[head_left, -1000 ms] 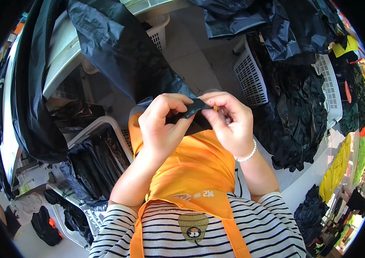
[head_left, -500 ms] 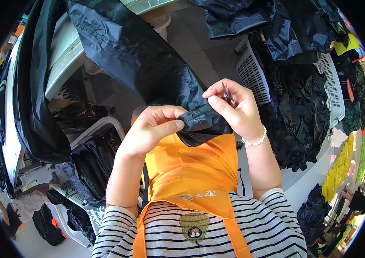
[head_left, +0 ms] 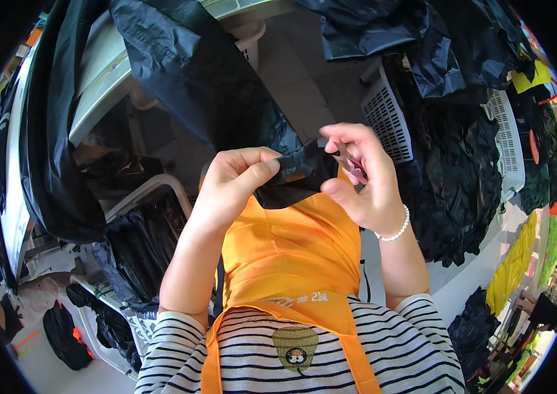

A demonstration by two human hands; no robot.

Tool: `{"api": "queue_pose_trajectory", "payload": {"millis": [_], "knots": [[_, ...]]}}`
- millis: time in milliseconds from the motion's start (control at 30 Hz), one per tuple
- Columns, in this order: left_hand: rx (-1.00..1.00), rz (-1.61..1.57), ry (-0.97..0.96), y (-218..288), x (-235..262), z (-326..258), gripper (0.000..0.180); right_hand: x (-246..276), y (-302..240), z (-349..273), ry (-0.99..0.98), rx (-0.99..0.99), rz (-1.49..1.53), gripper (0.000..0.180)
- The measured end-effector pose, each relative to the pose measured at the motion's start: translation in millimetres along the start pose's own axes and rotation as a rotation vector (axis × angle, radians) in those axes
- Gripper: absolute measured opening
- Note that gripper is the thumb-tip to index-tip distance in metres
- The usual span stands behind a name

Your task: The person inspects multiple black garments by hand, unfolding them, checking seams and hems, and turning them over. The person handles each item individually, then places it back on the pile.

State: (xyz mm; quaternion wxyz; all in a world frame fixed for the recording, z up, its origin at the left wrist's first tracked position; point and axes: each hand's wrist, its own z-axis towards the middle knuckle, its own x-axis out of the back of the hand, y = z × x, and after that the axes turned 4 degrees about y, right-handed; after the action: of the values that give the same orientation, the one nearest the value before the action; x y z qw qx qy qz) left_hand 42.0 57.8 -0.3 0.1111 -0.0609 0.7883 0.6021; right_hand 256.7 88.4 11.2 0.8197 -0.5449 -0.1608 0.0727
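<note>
A long piece of thin black fabric [head_left: 193, 72] hangs down from the upper left to in front of my chest. My left hand [head_left: 235, 180] pinches its lower end between thumb and fingers. My right hand [head_left: 360, 177] grips the same end at its right corner, fingers curled, with a white bead bracelet [head_left: 393, 230] at the wrist. The two hands are close together, above my orange apron [head_left: 285, 256].
White plastic baskets [head_left: 386, 118] stand at the upper right beside heaps of black fabric [head_left: 462, 171]. A white wire rack [head_left: 147, 197] with more black pieces is at the lower left. Yellow and green cloth [head_left: 514, 269] lies at the far right.
Both hands have lifted slightly and moved apart a little. The right hand has turned, showing its palm side, and the fabric end is stretched between the hands.
</note>
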Motion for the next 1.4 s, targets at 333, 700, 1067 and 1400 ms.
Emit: {"api": "queue_pose_trajectory", "payload": {"millis": [333,700,1067,1400], "knots": [[-0.080,0.091,0.090,7,-13,2,0.021,-7,3,-7,0.073,0.113,-0.389,0.022],[-0.149,0.156,0.029,8,-16,2,0.020,-10,9,-6,0.096,0.156,-0.408,0.022],[-0.931,0.501,0.725,2,6,7,0.014,14,25,-5,0.230,-0.052,-0.029,0.015],[0.028,-0.616,0.007,-65,-17,19,0.063,29,91,-44,0.610,-0.922,0.940,0.028]]}}
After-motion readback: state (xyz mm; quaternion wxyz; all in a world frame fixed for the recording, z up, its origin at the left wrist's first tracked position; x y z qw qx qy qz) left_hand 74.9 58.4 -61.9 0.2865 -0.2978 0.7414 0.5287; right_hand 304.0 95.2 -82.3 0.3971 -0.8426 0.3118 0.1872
